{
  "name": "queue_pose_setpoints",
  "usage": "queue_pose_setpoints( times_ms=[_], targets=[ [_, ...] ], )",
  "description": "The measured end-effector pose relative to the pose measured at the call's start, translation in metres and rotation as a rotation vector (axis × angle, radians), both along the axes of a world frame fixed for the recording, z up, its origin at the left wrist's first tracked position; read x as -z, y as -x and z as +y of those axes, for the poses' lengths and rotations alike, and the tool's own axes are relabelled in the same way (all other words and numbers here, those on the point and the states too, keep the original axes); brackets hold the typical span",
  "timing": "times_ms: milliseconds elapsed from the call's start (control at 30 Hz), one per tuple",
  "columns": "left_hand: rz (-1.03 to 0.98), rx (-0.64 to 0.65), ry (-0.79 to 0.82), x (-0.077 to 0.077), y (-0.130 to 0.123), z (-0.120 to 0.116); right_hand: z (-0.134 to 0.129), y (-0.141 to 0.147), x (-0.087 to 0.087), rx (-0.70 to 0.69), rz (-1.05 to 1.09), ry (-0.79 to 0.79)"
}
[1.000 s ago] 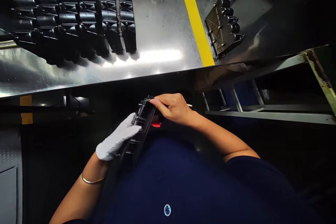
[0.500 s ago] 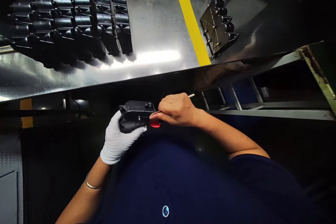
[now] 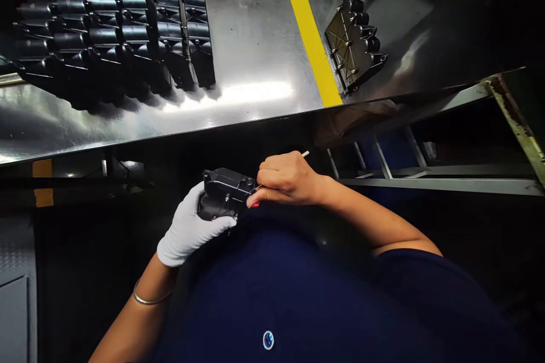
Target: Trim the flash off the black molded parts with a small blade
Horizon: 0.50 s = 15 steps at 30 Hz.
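Observation:
In a white glove, my left hand (image 3: 187,226) grips a black moulded part (image 3: 227,186) in front of my body, the thumb along its near side. The part is tilted, its right end lower. My bare right hand (image 3: 286,177) is closed round a thin tool (image 3: 305,153) whose pale end sticks out behind the fist. The tool's front end meets the right edge of the black part; what kind of tool it is stays hidden by the fingers. A bit of red (image 3: 255,204) shows under my right thumb.
Rows of several similar black parts (image 3: 106,20) stand on the metal table (image 3: 251,45) at the left. Beyond a yellow stripe (image 3: 309,28), another such part (image 3: 353,42) shows its ribbed side. The table's front edge runs beyond my hands; a metal frame (image 3: 426,181) lies to the right.
The black part has turned in my left hand, its right end now lower, and moved slightly right. The red bit is now mostly covered by my right thumb.

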<state>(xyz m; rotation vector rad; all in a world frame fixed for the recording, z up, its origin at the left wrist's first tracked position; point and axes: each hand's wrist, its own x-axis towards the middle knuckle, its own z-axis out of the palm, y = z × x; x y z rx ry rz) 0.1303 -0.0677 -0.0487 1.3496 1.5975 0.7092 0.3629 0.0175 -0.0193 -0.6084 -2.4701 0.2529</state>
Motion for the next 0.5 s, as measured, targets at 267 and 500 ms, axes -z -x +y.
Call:
queue_pose_setpoints(
  times_ms=[267, 500],
  targets=[
    [-0.160, -0.286, 0.084, -0.003, -0.012, -0.004, -0.007, -0.003, 0.007, 0.062, 0.177, 0.247],
    [-0.017, -0.235, -0.178, 0.001, -0.002, -0.010, -0.017, -0.005, 0.008, 0.159, 0.182, 0.289]
  ],
)
